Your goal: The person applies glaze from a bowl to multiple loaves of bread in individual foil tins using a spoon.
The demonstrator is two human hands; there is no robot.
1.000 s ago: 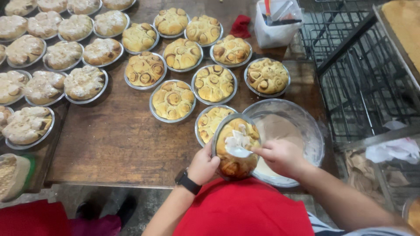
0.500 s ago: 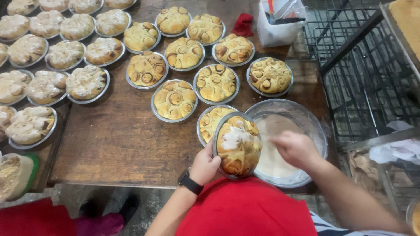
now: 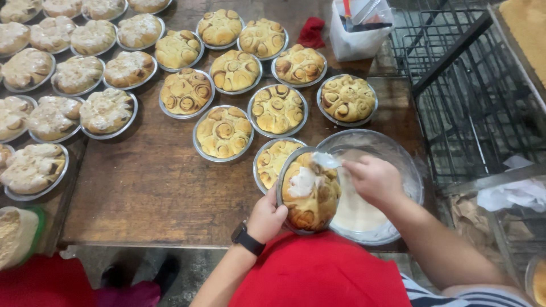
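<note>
Left hand (image 3: 267, 217) grips the roll pan (image 3: 309, 193); right hand (image 3: 372, 180) clasps a mostly hidden spreader (image 3: 325, 161).

The bench (image 3: 142, 187) is worn, matt wood; the round pans (image 3: 223, 132) are shiny thin metal; the bowl (image 3: 398, 153) looks like clear glass, the icing (image 3: 304, 182) glossy.
</note>
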